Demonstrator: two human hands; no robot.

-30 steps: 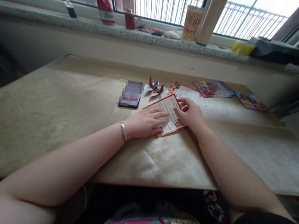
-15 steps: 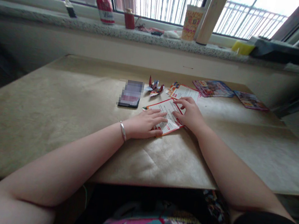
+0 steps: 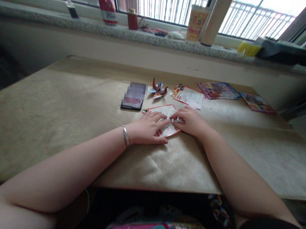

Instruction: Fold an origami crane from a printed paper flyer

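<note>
Under both hands lies a sheet of paper point(image 3: 158, 109), white with print and a red border. My left hand point(image 3: 149, 128) is spread flat across its left part, with a silver bracelet on the wrist. At the sheet's right side my right hand point(image 3: 191, 122) has its fingers closed on a bent-up part of the paper; its fingertips are partly hidden. Just beyond, a small folded paper piece point(image 3: 159, 90) with pointed flaps stands on the table. A similar printed sheet point(image 3: 192, 96) lies behind my right hand.
A phone point(image 3: 134, 98) with a blurred screen lies left of the folded piece. Colourful cards point(image 3: 219, 91) and another printed stack point(image 3: 256, 102) are at the back right. On the windowsill point(image 3: 153, 40) stand a red can point(image 3: 108, 10), a red bottle point(image 3: 132, 20) and a patterned cup point(image 3: 196, 24).
My right hand has moved down and left and closed on the paper, bending part of it up. The sheet has shifted slightly left. My left hand stays spread on it.
</note>
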